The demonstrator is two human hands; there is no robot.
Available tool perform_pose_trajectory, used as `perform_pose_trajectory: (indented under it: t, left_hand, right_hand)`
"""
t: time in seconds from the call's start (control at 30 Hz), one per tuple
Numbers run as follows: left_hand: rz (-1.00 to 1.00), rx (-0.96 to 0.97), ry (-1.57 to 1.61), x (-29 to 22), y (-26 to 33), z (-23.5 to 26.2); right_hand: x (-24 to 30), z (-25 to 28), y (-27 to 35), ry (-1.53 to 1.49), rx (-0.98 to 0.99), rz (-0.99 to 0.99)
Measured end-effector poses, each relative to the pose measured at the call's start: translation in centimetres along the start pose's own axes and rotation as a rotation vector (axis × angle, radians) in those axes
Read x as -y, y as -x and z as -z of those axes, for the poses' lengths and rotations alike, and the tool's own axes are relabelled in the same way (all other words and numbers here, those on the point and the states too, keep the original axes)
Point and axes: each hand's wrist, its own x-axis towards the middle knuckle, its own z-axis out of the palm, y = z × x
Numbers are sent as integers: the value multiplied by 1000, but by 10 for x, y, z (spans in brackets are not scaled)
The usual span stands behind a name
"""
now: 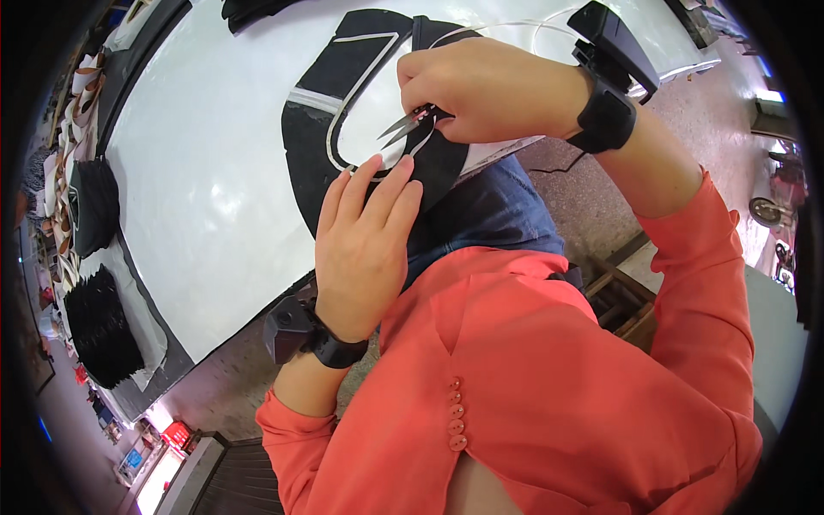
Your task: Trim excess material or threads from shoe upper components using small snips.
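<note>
A black U-shaped piece of material (pixel 309 142), edged inside with white piping (pixel 330 148), lies on the white table near its front edge. My right hand (pixel 493 90) is closed around small thread snips (pixel 399 129). Their two pointed blades are parted and aim left, over the inner curve of the black piece; the handles are mostly hidden in my fist. My left hand (pixel 362 253) lies with its fingers stretched out, the fingertips resting on the piping and black material at the bottom of the curve, just below the blades.
The white tabletop (pixel 197 189) reaches left and away. Black pieces (pixel 101 326) are stacked along its left side, beside a darker bundle (pixel 94 206). More black material (pixel 253 10) lies at the far edge. A thin white cord (pixel 536 30) loops behind my right hand.
</note>
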Motion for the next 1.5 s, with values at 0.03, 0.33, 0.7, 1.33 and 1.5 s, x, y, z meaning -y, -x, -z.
perform_pose_trajectory:
  t: [0.03,0.33,0.7,1.33,1.5]
  left_hand:
    - [0,-3,4,0,1,0]
    - [-14,15,3,2,-1,5]
    - [-37,-3,-63,1,-14,5]
    - [32,-44,25,-3,-17,-8]
    - [47,-40,31,-4,-18,-10]
  right_hand:
    - [-2,-2,0,-2,3,0]
    - [4,10,-1,-292,166,-141]
    - [-3,-1,-5,-334,36,-196]
    - [-13,1,-14,-200,16,-261]
    - [-10,4,-19,-236,107,-394]
